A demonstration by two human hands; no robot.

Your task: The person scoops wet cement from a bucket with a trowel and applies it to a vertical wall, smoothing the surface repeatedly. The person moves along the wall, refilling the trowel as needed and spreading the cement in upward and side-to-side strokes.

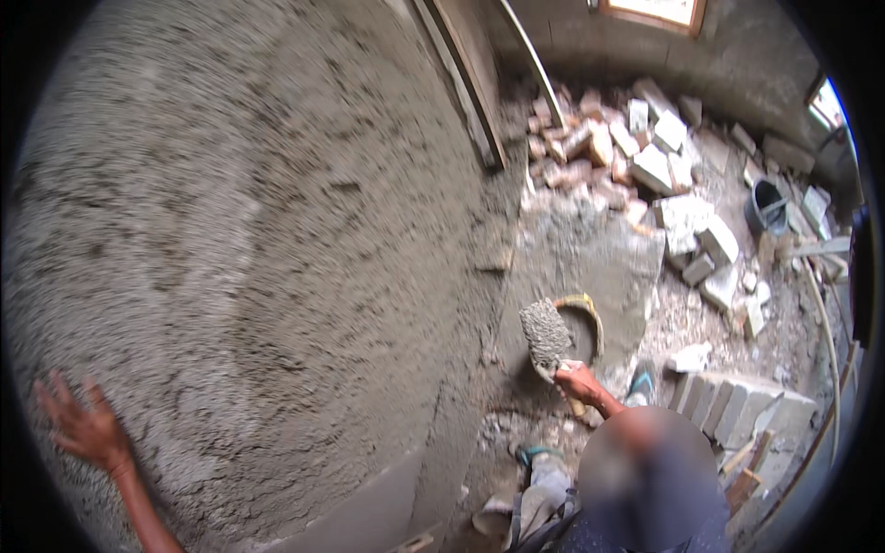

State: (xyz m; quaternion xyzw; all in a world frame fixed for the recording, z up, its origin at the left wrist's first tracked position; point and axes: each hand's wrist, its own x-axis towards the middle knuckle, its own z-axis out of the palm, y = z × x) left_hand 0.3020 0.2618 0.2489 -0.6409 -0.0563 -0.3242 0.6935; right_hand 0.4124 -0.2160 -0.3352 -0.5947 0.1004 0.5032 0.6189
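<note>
Nearest the camera, at the lower right and blurred, is a dark sleeve (pixel 668 507); from it a bare forearm (pixel 636 426) runs to the right hand (pixel 579 380), whose fingers are closed around a trowel (pixel 553 348); a thick heap of grey mortar (pixel 542 323) covers the blade; the left hand (pixel 88 431) is spread wide, palm toward the rough grey wall (pixel 332 230), holding nothing visible; whether the whole palm presses on it, I cannot tell.

The likeliest trouble is a spill: the load looks thick but sits on a flat blade with no lip, so a tilt of the wrist or a knock against the yellow-edged bucket (pixel 598 327) could drop it on the floor; footing is a second worry, since a shoe (pixel 643 378) stands near that bucket amid loose debris; leaning on the left palm could also mark the surface, if it is soft there.

The trowel lies directly in the right hand, its blade pointing away from the body and overlapping the bucket's left side in this view; it is well apart from the left hand.
</note>
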